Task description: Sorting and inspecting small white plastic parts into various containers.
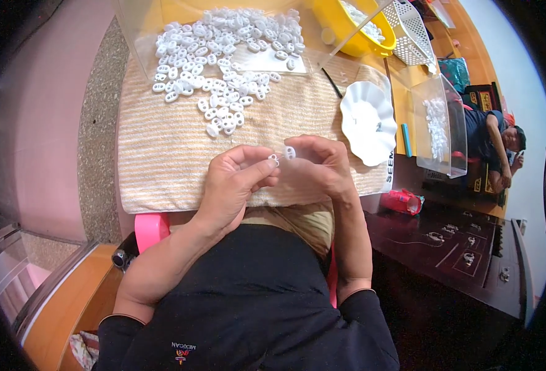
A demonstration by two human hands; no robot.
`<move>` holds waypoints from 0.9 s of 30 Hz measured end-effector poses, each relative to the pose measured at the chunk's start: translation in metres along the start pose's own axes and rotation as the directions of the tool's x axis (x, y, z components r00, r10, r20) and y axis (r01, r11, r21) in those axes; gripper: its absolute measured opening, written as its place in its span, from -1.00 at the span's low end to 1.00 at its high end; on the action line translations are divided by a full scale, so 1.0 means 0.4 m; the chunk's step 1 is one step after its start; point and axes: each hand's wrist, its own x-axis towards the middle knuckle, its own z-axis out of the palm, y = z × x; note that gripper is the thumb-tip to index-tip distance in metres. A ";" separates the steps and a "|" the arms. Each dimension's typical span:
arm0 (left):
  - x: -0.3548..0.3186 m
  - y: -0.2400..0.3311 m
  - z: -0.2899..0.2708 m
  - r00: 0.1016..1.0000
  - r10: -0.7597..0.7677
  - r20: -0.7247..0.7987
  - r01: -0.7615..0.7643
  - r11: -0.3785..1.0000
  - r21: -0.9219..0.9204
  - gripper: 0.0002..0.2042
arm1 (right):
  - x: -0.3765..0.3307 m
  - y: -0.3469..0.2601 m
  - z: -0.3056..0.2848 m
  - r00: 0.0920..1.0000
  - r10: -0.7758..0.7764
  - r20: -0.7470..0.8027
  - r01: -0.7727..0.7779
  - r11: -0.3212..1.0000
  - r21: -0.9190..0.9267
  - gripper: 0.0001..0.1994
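My left hand (236, 179) pinches a small white plastic piece (274, 159) between thumb and fingertips. My right hand (319, 164) holds another small white oval piece (290, 152) right beside it, the two pieces almost touching. Both hands hover over the near edge of a striped beige towel (155, 154). A large heap of the same white plastic pieces (220, 62) lies spread over the towel's far side, a hand's length beyond my fingers.
A white scalloped dish (367, 120) sits right of my hands. Farther right are a clear plastic box (440, 123) with white pieces, a yellow bowl (362, 31) and a white perforated basket (412, 34). A red object (403, 201) lies on dark furniture. Another person (492, 145) sits far right.
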 end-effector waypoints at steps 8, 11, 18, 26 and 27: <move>0.000 -0.003 -0.001 1.000 0.001 0.007 -0.001 1.000 0.027 -0.85 | -0.001 0.005 0.001 0.999 -0.025 0.021 0.025 1.000 0.003 -0.70; -0.001 -0.002 0.002 1.000 0.001 0.008 -0.001 1.000 0.022 -0.86 | -0.001 0.007 -0.001 0.999 -0.034 0.024 0.034 0.999 -0.003 -0.70; 0.001 -0.009 -0.004 1.000 0.003 0.019 -0.004 0.999 0.045 -0.85 | -0.002 0.007 -0.006 0.998 -0.031 0.051 0.030 0.999 0.011 -0.71; -0.001 -0.005 -0.001 1.000 0.003 0.025 -0.005 0.998 0.067 -0.85 | -0.003 0.009 -0.005 0.997 -0.033 0.066 0.026 0.995 0.099 -0.70; 0.000 -0.006 -0.001 1.000 0.006 0.028 -0.008 0.998 0.058 -0.85 | -0.003 0.010 -0.005 0.997 -0.029 0.073 0.021 0.993 0.113 -0.70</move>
